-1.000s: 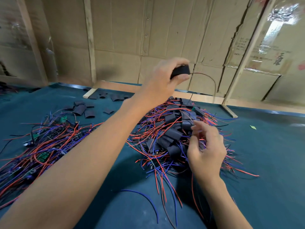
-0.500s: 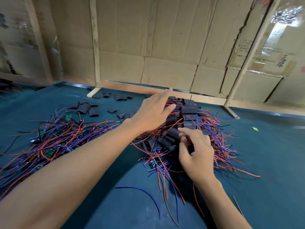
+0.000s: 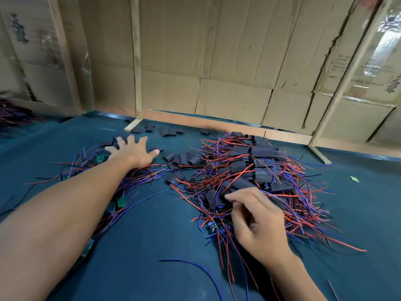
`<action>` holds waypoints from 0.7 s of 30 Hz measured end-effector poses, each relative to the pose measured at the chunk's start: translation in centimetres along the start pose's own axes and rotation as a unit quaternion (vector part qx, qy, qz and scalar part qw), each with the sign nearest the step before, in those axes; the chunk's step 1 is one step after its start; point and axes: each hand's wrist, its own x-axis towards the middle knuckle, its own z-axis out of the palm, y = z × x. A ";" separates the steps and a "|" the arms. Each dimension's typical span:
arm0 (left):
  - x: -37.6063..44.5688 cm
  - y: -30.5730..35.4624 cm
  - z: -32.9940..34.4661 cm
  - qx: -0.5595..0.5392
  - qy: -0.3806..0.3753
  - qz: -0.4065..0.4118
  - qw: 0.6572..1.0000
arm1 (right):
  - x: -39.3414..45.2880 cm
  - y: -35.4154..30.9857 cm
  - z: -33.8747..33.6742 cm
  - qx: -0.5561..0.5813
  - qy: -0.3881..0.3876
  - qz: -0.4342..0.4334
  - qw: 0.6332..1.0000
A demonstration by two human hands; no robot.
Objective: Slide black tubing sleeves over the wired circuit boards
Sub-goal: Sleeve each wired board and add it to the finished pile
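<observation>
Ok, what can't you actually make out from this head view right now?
- Whether the right hand pinches anything: its curled fingers cover the spot.
- What lies under the left hand, spread over loose sleeves.
- Boards inside the sleeved pile: buried under wires.
- Far-left wire heap: cut by the edge.

2 bare forearms enter from the lower edge, with no sleeve, glove, watch or ring visible on either. The left hand (image 3: pixel 130 152) shows 5 slim fingers with short nails; the right hand (image 3: pixel 258 222) shows its knuckled back and short nails.
</observation>
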 end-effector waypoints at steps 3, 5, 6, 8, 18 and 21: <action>1.4 -1.0 -0.4 -0.046 0.021 -0.070 0.996 | 0.1 -0.1 0.0 0.008 -0.027 -0.013 1.000; 2.4 -1.5 -0.8 -0.064 0.009 -0.101 0.993 | 0.2 -0.1 0.3 0.012 -0.042 -0.020 0.999; 2.9 -1.6 -0.9 -0.073 0.000 -0.108 0.992 | 0.3 -0.2 0.5 0.013 -0.049 -0.023 0.998; 4.1 -1.6 -1.0 -0.086 -0.014 -0.117 0.989 | 0.5 -0.3 1.0 0.013 -0.059 -0.026 0.998; 5.1 3.4 1.8 -0.103 -0.036 0.060 0.992 | 0.8 -0.6 1.7 0.004 -0.079 -0.029 0.996; 3.3 6.6 3.0 -0.112 -0.039 0.134 0.984 | 0.6 -0.8 1.6 0.003 -0.088 -0.025 0.996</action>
